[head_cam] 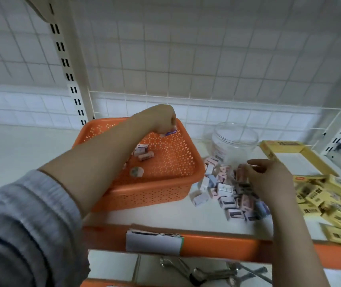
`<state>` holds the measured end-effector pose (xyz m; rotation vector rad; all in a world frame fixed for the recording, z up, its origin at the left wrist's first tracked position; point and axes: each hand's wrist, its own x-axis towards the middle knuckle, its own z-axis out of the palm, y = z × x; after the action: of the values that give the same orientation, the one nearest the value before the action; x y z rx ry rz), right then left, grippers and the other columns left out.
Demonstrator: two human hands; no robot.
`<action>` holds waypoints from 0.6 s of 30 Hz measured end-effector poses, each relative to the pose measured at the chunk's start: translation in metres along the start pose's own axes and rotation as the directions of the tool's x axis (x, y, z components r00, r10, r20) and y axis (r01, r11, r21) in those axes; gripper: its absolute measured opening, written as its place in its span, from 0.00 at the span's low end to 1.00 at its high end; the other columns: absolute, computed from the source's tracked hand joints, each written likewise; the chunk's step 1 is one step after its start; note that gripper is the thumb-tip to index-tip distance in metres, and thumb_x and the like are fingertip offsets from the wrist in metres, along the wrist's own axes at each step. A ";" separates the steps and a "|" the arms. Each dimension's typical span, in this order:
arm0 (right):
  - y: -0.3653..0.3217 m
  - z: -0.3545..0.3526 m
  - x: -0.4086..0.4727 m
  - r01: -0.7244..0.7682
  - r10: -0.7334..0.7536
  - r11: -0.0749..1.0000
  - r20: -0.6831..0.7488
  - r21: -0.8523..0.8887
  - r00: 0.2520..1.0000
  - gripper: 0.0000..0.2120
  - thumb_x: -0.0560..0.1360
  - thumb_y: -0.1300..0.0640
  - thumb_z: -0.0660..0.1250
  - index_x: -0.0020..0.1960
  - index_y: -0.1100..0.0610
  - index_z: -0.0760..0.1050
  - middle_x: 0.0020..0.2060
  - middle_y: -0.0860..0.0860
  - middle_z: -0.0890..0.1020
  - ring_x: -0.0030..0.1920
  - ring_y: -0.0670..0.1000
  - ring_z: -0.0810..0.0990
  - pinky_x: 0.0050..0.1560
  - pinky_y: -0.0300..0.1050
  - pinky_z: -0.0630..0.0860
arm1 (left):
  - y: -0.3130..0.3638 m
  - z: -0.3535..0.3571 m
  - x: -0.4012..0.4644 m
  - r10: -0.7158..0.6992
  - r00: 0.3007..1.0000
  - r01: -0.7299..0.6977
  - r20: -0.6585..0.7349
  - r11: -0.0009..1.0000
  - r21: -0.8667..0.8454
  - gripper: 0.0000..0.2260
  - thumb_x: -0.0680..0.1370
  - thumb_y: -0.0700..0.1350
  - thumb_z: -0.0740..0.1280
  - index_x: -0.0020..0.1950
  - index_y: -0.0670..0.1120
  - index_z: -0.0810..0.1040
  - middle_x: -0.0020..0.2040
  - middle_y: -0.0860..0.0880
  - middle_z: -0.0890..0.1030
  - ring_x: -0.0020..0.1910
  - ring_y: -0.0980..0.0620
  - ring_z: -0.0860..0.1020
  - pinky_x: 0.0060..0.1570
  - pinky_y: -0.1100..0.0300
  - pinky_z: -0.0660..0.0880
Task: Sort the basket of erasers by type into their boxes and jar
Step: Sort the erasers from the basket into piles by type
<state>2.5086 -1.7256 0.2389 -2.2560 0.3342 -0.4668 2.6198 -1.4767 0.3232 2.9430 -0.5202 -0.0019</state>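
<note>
The left hand (161,119) is over the far side of the orange basket (165,189), its fingers pinching a small eraser (170,132). A few more erasers (142,153) lie in the basket below it. The right hand (268,179), fingers loosely spread, rests on a pile of pastel erasers (223,189) on the white shelf (165,216), just right of the basket. The clear jar (234,141) stands behind that pile. Yellow boxed erasers (320,195) and an open yellow box (295,158) lie further right.

Left hand (162,119) raised, fingertips pinched downward; right hand (268,177) lowered, fingers loosely spread.
</note>
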 end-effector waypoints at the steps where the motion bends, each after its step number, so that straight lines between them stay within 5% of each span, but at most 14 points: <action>1: 0.004 -0.007 0.000 0.013 -0.013 1.000 -0.048 0.002 0.999 0.12 0.75 0.55 0.67 0.56 0.58 0.80 0.48 0.56 0.84 0.45 0.54 0.80 0.44 0.41 0.69 | 0.007 -0.006 -0.004 0.013 0.999 -0.014 -0.042 0.999 -0.032 0.09 0.78 0.44 0.64 0.54 0.42 0.80 0.52 0.45 0.81 0.49 0.48 0.76 0.45 0.59 0.68; 5: 0.039 -0.052 -0.001 0.038 -0.046 0.999 -0.299 -0.031 0.953 0.10 0.76 0.56 0.65 0.52 0.60 0.81 0.44 0.54 0.83 0.43 0.51 0.77 0.38 0.39 0.66 | 0.055 -0.014 -0.019 0.095 0.980 -0.133 -0.173 0.967 -0.219 0.08 0.79 0.42 0.62 0.52 0.42 0.79 0.48 0.48 0.78 0.45 0.51 0.73 0.43 0.62 0.65; 10: 0.128 -0.119 -0.001 -0.091 0.018 0.992 -0.598 -0.092 0.801 0.22 0.71 0.48 0.55 0.52 0.61 0.80 0.48 0.61 0.82 0.51 0.62 0.79 0.47 0.48 0.72 | 0.144 0.012 -0.019 0.164 0.957 -0.259 -0.239 0.852 -0.454 0.06 0.80 0.45 0.60 0.49 0.46 0.76 0.46 0.50 0.78 0.37 0.53 0.74 0.35 0.61 0.68; 13: 0.175 -0.150 0.001 -0.170 0.021 0.973 -0.668 -0.158 0.744 0.21 0.72 0.50 0.54 0.46 0.63 0.80 0.41 0.64 0.82 0.44 0.65 0.79 0.42 0.51 0.73 | 0.205 0.035 -0.013 0.244 0.940 -0.339 -0.240 0.762 -0.551 0.04 0.80 0.47 0.61 0.49 0.48 0.74 0.46 0.51 0.78 0.33 0.57 0.73 0.33 0.65 0.68; 18: 0.219 -0.176 0.009 -0.198 0.032 0.967 -0.692 -0.161 0.721 0.16 0.74 0.53 0.53 0.32 0.61 0.66 0.29 0.58 0.72 0.33 0.59 0.71 0.34 0.47 0.64 | 0.293 0.063 0.006 0.397 0.898 -0.425 -0.191 0.664 -0.615 0.06 0.79 0.48 0.63 0.53 0.48 0.75 0.45 0.51 0.80 0.39 0.50 0.77 0.39 0.57 0.73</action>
<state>2.4207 -1.9876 0.1848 -2.1711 0.9462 -1.2619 2.5235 -1.7604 0.3050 2.0912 -0.9517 -0.0582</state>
